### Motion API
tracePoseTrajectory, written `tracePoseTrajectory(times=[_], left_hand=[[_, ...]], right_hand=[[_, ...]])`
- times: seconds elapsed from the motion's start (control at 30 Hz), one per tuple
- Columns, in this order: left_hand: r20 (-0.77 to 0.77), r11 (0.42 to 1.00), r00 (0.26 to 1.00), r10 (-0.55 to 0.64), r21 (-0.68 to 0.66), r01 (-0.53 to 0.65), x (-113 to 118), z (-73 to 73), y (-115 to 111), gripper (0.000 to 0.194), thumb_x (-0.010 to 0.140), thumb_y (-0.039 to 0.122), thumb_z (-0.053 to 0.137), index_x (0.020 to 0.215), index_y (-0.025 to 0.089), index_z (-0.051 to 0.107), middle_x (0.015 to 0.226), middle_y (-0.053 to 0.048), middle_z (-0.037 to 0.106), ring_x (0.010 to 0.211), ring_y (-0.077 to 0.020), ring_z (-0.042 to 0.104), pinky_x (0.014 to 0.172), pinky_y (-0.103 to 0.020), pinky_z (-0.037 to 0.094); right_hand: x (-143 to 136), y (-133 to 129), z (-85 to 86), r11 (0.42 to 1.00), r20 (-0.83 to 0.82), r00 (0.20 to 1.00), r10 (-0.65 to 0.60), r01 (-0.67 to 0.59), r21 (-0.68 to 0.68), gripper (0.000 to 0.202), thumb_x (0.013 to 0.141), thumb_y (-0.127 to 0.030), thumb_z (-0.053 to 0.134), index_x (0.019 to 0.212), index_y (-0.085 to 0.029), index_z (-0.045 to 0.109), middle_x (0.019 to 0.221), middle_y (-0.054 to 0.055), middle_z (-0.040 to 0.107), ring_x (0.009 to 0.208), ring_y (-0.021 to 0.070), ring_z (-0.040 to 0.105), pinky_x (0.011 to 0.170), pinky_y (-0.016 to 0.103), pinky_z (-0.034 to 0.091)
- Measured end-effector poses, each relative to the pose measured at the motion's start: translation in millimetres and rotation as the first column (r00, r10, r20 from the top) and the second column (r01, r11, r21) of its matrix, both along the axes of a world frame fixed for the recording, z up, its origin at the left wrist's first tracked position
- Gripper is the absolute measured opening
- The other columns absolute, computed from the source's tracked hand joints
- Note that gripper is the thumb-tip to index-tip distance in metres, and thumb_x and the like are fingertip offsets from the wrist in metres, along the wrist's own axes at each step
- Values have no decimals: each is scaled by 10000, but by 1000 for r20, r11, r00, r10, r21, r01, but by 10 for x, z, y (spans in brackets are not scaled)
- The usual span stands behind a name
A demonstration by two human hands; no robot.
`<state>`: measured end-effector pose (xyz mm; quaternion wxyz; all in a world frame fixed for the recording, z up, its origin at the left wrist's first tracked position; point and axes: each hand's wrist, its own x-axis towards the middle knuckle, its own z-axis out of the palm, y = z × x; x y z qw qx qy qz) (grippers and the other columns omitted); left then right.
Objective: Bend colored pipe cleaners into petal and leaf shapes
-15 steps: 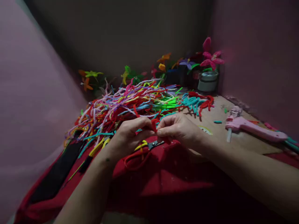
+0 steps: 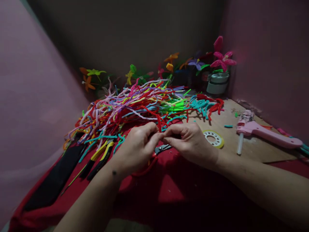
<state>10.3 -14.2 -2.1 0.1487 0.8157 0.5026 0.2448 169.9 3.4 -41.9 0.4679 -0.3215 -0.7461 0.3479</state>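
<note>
A red pipe cleaner (image 2: 159,123) stands up from between the fingertips of my two hands, which meet over the red cloth. My left hand (image 2: 140,143) pinches it with thumb and forefinger. Close against it, my right hand (image 2: 187,140) is pinched at the same spot, fingers curled. Below the fingertips lie scissors (image 2: 163,148), their handles partly hidden by my left hand. Behind the hands spreads a heap of colourful pipe cleaners (image 2: 125,106).
Yellow-black pliers (image 2: 103,158) and a black pouch (image 2: 55,180) lie left. On the board (image 2: 263,152) at right are a tape roll (image 2: 213,139) and a pink glue gun (image 2: 267,132). Fuzzy flowers (image 2: 223,60) stand behind, some by a grey pot (image 2: 217,84).
Both hands have turned slightly and stay together at the fingertips. The red piece now rises higher above them. The view has shifted a little, showing more of the tape roll and pliers.
</note>
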Motion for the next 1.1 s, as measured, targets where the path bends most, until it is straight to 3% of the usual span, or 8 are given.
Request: tracePoseTrajectory(times=[0.07,0.17,0.3,0.4,0.53,0.67,0.9,1.1], left_hand=[[199,966,980,-14,-251,65,-19,1,37,220,823,296,443,649,161,440,561,36,413,505,-78,386,470,-202,313],[294,949,955,-22,-295,113,-54,5,83,189,813,298,465,692,152,467,622,28,444,571,-83,431,508,-197,346],[196,995,980,-23,-89,41,-59,4,91,177,822,270,465,692,152,486,632,30,448,578,-77,420,516,-192,345],[92,993,995,-23,120,12,-42,-35,96,147,832,238,461,738,146,526,657,15,514,592,-85,454,555,-203,372],[-194,859,981,3,502,96,-30,-129,126,128,838,176,449,775,140,555,726,-32,594,670,-127,510,646,-251,400],[-370,769,929,15,598,226,-40,-175,133,137,846,145,423,834,138,560,775,-60,614,723,-157,531,666,-279,401],[-319,838,946,-52,502,215,-72,-126,101,109,832,141,433,783,144,531,710,-34,576,656,-131,510,614,-243,390],[-137,957,989,-61,275,97,-116,31,56,137,833,188,437,732,153,522,645,9,539,560,-80,455,543,-188,359]], right_hand=[[-10,-16,-4,997,21,999,-34,33,66,116,734,-137,556,666,-121,648,593,5,607,546,81,522,540,198,384],[-14,14,24,999,10,1000,9,-8,-53,101,723,-154,571,671,-124,652,614,9,624,570,90,541,549,195,397],[0,89,74,946,-48,994,97,-107,-307,105,691,-204,598,689,-119,659,621,13,628,573,100,542,540,203,401],[9,110,83,923,-70,995,71,-92,-374,105,673,-197,587,641,-116,646,553,-3,584,514,82,488,503,200,370],[12,111,65,935,-83,997,1,-30,-354,99,654,-138,551,587,-118,621,522,-14,553,507,73,457,494,194,351],[13,113,43,950,-79,997,-10,-15,-311,127,667,-172,566,559,-118,605,504,-20,522,501,71,432,486,199,336],[17,122,59,953,-57,998,37,-52,-299,145,693,-211,580,583,-126,622,546,-6,578,536,90,492,534,219,378],[96,262,86,937,-367,927,-80,-56,-345,216,727,-345,588,794,-156,669,734,30,657,612,108,558,577,239,421]])
